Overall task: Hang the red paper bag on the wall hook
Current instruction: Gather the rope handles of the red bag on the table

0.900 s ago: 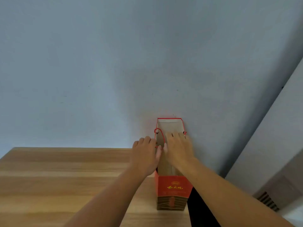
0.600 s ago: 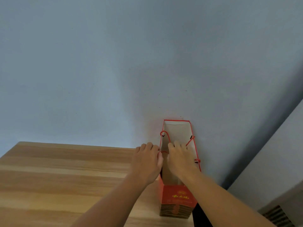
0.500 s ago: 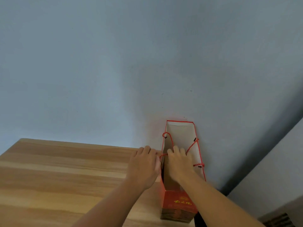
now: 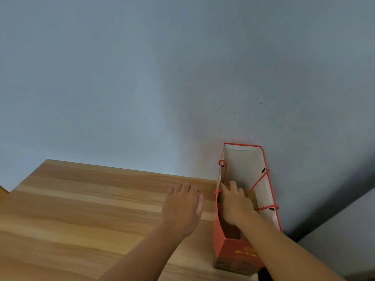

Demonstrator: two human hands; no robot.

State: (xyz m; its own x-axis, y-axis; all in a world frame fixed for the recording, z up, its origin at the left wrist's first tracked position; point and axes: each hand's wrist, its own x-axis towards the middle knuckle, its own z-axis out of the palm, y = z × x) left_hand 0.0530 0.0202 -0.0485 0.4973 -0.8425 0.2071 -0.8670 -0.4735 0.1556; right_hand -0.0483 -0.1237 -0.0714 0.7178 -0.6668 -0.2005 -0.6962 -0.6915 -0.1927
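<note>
Red paper bag [image 4: 235, 252] stands upright at the right end of a wooden table [image 4: 81, 209], its open mouth facing up and its far side against a pale blue-grey wall [image 4: 162, 78]. Nearest the camera, two bare forearms reach forward over the tabletop. The gold-printed red front panel of the bag faces the viewer, with a darker band along its base. The right hand [image 4: 236, 205] is inside the mouth of the bag, palm down, its fingers [image 4: 233, 184] spread loosely; whether they grip one of the cords cannot be told. The left hand [image 4: 182, 209] lies just left of the bag, apart from it, flat over the table with fingers extended and holding nothing. Red twisted cord handles [image 4: 258, 180] cross the bag's opening, one knotted on the left wall, the other strung along the white-lined right wall. Beyond the bag, the wall rises plain, marked by a few small dark specks. To the right, a second lighter surface [image 4: 345, 220] meets it at a shadowed corner.
</note>
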